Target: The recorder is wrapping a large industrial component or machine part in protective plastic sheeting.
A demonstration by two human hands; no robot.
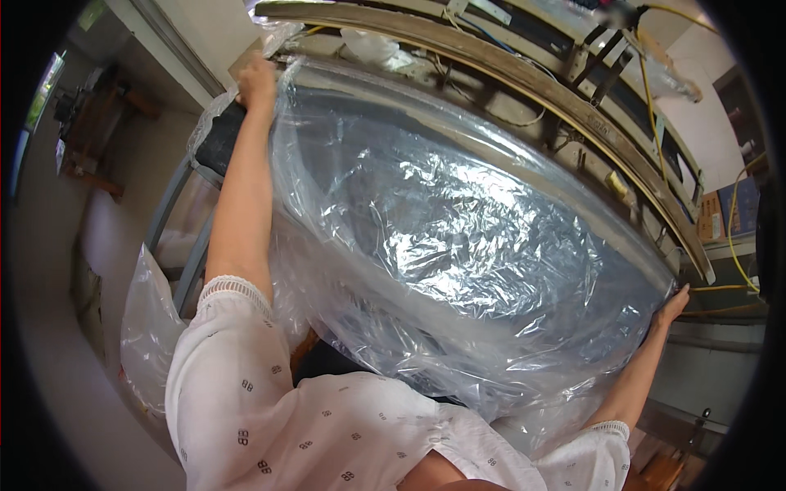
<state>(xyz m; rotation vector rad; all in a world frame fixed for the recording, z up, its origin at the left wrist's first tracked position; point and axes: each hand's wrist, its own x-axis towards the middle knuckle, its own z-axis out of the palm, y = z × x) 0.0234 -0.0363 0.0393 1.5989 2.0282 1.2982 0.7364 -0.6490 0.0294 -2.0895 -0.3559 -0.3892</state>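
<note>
A wide sheet of clear plastic film (483,221) stretches in front of me, creased and shining in the middle. My left hand (259,82), at the far left, is closed on one upper corner of it. At the right, my right hand (674,306) grips the opposite corner, its fingers partly hidden behind the edge. Between the two hands the film's far edge runs taut and straight. Its near part hangs in loose folds against my white shirt. A dark surface shows through the film beneath.
Beyond the film runs a long wooden beam (524,74) with wires and metal fittings. A yellow cable (651,106) hangs at the right, near a blue and orange box (731,209). Grey metal legs (176,221) and a hanging clear plastic bag (149,327) stand at my left.
</note>
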